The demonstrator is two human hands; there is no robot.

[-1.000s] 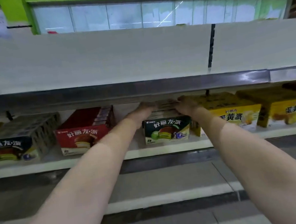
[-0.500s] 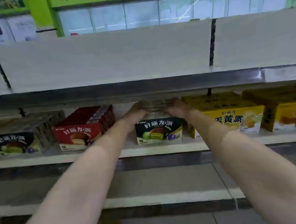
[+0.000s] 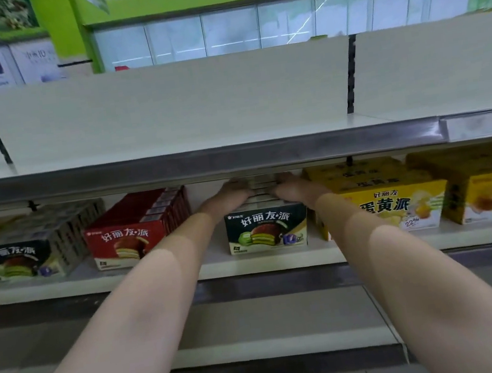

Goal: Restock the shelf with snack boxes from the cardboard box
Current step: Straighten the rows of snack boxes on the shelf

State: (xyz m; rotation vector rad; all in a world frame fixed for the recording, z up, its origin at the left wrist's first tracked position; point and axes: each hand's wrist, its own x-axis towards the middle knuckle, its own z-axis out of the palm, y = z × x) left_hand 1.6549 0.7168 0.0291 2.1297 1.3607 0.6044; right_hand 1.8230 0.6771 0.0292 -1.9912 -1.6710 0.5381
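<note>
Head view: both arms reach under the grey shelf lip (image 3: 198, 164). Left hand (image 3: 229, 194) and right hand (image 3: 292, 187) press the sides of a dark snack box row (image 3: 266, 228), fingers hidden, between red boxes (image 3: 138, 231) and yellow boxes (image 3: 390, 198), gap at left.

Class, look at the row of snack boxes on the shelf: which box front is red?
The red box, second from the left, between two dark green-fronted boxes. The boxes to the right are yellow.

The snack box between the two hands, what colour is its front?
Dark green-black front with white lettering and a cream lower band, seen in the head view.
</note>
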